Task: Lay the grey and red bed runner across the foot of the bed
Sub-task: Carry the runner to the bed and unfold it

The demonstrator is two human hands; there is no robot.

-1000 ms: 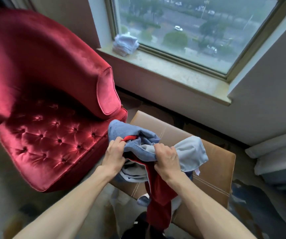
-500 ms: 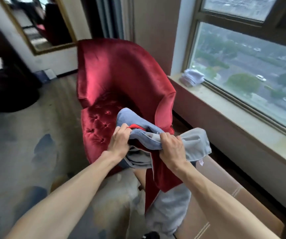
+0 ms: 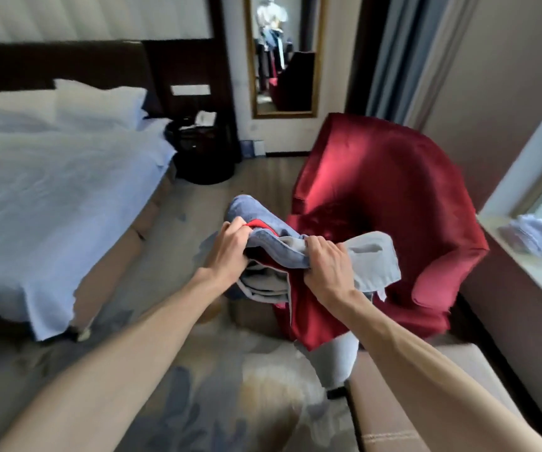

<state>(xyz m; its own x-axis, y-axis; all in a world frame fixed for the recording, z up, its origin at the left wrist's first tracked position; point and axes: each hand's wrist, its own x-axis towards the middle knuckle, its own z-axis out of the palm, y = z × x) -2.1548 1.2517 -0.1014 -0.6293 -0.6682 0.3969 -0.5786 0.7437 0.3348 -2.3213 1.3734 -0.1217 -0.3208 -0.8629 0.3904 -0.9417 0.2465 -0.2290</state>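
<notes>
The left hand [image 3: 227,252] and the right hand [image 3: 326,269] are both curled tight on the bunched grey and red bed runner [image 3: 282,247], knuckles up, gripping its grey upper fold side by side with a short span of cloth between them. The runner is held in the air in front of the person, over the patterned carpet [image 3: 198,402]. A red panel and a pale grey tail hang down below the right hand. Just behind the bundle stands a red armchair [image 3: 390,190], and a tan bench [image 3: 410,406] lies under the right forearm. The bed [image 3: 51,197] with white sheets is off to the left, well apart from the runner, with pillows [image 3: 96,106] at its head end. A folded white cloth [image 3: 537,234] sits on the windowsill [image 3: 534,278] at the right edge. A gold-framed mirror [image 3: 284,57] hangs on the far wall.
</notes>
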